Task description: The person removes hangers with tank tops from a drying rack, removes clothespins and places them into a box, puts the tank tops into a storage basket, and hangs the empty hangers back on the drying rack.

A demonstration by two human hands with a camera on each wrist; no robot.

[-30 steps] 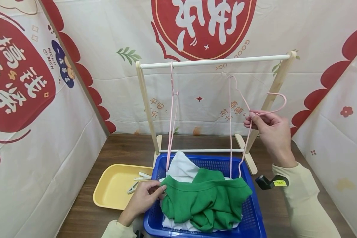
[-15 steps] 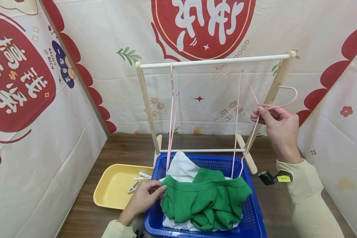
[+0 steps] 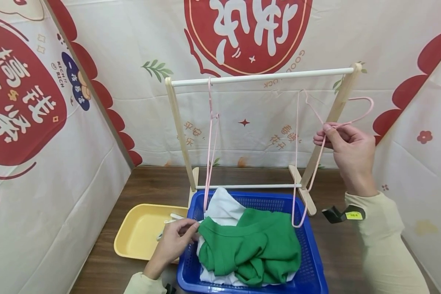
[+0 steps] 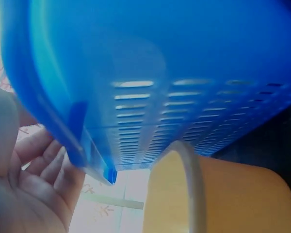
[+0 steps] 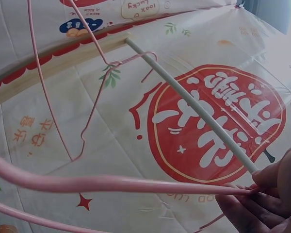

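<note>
My right hand (image 3: 353, 157) pinches a pink wire hanger (image 5: 121, 184) between thumb and fingers, beside the rack's right post. The hanger is turned nearly edge-on, and its lower end passes in front of the basket's right part. At the left, my left hand (image 3: 174, 243) pinches the upper left edge of a crumpled green garment (image 3: 239, 245). That garment lies on white cloth (image 3: 224, 206) inside a blue basket (image 3: 314, 253). In the left wrist view the basket wall hides the garment and the fingertips of my left hand (image 4: 39, 179).
Behind the basket stands a rack with a white rail (image 3: 264, 76). A second pink hanger (image 5: 93, 109) hangs from its left part. A yellow tray (image 3: 132, 241) with white clothespins sits left of the basket. Printed cloth walls (image 3: 154, 122) enclose the table.
My right hand has moved right and slightly up with the hanger, whose lower end has come out of the green garment. The garment's right side has dropped into the basket. My left hand stays nearly in place.
</note>
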